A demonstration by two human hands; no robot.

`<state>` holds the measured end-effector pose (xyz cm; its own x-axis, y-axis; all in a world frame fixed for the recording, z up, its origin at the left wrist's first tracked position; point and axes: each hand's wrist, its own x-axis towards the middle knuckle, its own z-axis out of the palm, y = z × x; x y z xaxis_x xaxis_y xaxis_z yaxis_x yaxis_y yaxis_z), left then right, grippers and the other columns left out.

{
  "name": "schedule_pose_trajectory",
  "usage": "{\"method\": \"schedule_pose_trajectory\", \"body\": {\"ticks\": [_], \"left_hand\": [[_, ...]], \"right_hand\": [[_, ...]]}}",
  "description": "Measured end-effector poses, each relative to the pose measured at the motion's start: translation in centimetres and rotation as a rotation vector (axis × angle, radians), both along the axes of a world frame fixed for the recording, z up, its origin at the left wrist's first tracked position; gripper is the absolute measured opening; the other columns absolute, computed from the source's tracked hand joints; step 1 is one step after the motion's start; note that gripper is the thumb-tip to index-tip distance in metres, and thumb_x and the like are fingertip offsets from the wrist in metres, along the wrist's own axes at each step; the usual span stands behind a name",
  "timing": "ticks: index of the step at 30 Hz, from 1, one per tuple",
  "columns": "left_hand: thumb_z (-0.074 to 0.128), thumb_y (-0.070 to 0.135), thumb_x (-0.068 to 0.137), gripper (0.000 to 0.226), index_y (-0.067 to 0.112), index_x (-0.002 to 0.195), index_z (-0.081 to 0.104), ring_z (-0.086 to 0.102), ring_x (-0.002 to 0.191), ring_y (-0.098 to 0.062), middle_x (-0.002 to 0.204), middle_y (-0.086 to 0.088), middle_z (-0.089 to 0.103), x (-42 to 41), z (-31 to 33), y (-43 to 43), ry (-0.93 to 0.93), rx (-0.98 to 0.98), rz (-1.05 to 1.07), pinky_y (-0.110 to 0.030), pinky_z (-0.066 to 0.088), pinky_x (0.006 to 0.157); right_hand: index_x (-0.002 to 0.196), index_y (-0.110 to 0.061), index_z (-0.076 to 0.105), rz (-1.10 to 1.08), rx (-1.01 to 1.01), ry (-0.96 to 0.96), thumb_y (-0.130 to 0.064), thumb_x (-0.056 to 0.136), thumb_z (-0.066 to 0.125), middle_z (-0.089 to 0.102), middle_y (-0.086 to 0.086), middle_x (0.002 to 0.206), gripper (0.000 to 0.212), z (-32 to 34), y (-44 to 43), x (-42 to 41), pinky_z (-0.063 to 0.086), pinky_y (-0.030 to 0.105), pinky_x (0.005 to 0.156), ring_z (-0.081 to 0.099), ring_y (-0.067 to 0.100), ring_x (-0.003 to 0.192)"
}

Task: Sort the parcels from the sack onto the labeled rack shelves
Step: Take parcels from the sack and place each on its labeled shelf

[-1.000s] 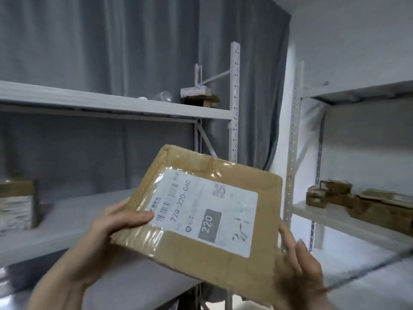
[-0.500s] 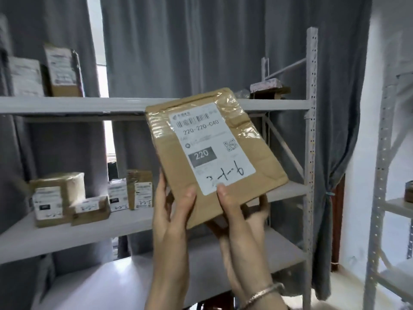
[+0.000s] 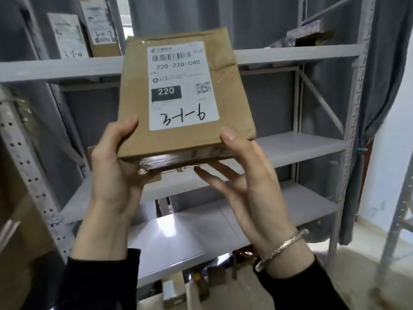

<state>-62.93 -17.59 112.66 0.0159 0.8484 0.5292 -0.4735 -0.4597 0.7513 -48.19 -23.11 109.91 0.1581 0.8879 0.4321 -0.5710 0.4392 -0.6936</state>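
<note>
Both hands are up holding a flat brown cardboard parcel (image 3: pixel 176 95), tilted back so its front face is toward the camera. The left hand (image 3: pixel 111 175) cups the lower left corner, thumb pressed flat on the front face and the rest of the fingers hidden behind or under it. The right hand (image 3: pixel 245 182) has its thumb tip on the lower right corner, while the other fingers fan out loosely under the bottom edge; can't tell if they're touching it.

The box is slim and rectangular, with wrinkly clear tape (image 3: pixel 221 66) over the top right and a glossy taped strip along the bottom edge. A smooth white shipping label (image 3: pixel 182 86) covers most of the front: barcode, "220-220-C40", a dark block reading "220", a QR code, and handwritten marker scrawl at the bottom.

There's a shiny metal bangle (image 3: pixel 281 249) on the right wrist, and dark sleeves on both arms.

Behind the parcel is a pale grey metal rack (image 3: pixel 297 144) with perforated uprights and smooth flat shelves. Above and left of the left hand, two more labelled parcels (image 3: pixel 82 34) stand on the upper shelf. Grey pleated curtain (image 3: pixel 388 63) hangs behind.
</note>
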Motion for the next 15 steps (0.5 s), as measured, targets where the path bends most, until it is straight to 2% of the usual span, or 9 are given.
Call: {"method": "schedule_pose_trajectory", "body": {"ticks": [4,6,8,10,13,15], "left_hand": [[0.047,0.033,0.084,0.02,0.026,0.093,0.063,0.061,0.094,-0.016,0.095,0.003,0.066,-0.3,-0.3,-0.8,-0.156,0.075,-0.007,-0.043,0.042,0.088],[0.05,0.034,0.08,0.024,0.025,0.097,0.064,0.061,0.094,-0.014,0.096,0.004,0.066,0.3,-1.3,-1.4,-0.226,0.064,0.04,-0.039,0.043,0.088],[0.054,0.038,0.075,0.041,0.021,0.112,0.062,0.062,0.094,-0.009,0.097,0.007,0.066,0.9,-2.1,-1.9,-0.207,0.011,0.128,-0.035,0.046,0.085],[0.056,0.042,0.074,0.059,0.019,0.128,0.053,0.062,0.1,-0.01,0.102,0.008,0.066,1.2,-2.7,-2.0,-0.199,-0.014,0.174,-0.036,0.049,0.089],[0.055,0.04,0.079,0.057,0.016,0.13,0.051,0.063,0.107,-0.015,0.107,0.005,0.067,1.0,-2.6,-1.9,-0.218,0.023,0.2,-0.041,0.051,0.093],[0.055,0.038,0.08,0.051,0.016,0.126,0.052,0.064,0.108,-0.018,0.106,0.004,0.068,1.0,-2.9,-1.9,-0.23,0.039,0.223,-0.043,0.052,0.093]], "right_hand": [[0.113,-0.008,0.06,0.033,0.019,0.039,-0.025,0.07,0.066,0.07,-0.005,0.09,0.047,0.6,0.5,-1.6,0.055,0.035,0.088,0.066,0.018,0.099],[0.115,-0.006,0.059,0.054,0.021,0.09,-0.024,0.071,0.066,0.07,-0.004,0.09,0.048,0.5,0.9,-2.2,0.055,0.033,0.088,0.065,0.015,0.095],[0.118,-0.003,0.057,0.055,0.018,0.118,-0.023,0.07,0.069,0.068,-0.001,0.096,0.054,0.5,1.4,-2.7,0.054,0.033,0.089,0.064,0.015,0.096],[0.12,0.001,0.053,0.063,0.031,0.126,-0.024,0.067,0.072,0.066,0.002,0.102,0.061,0.5,1.8,-3.0,0.053,0.034,0.09,0.062,0.017,0.1],[0.125,-0.003,0.048,0.086,0.031,0.142,-0.022,0.071,0.069,0.065,0.007,0.113,0.062,0.2,2.4,-3.1,0.054,0.036,0.091,0.061,0.023,0.111],[0.13,-0.01,0.042,0.094,0.033,0.171,-0.023,0.068,0.072,0.06,0.011,0.125,0.07,-0.2,2.6,-3.1,0.054,0.037,0.09,0.06,0.025,0.115]]}}
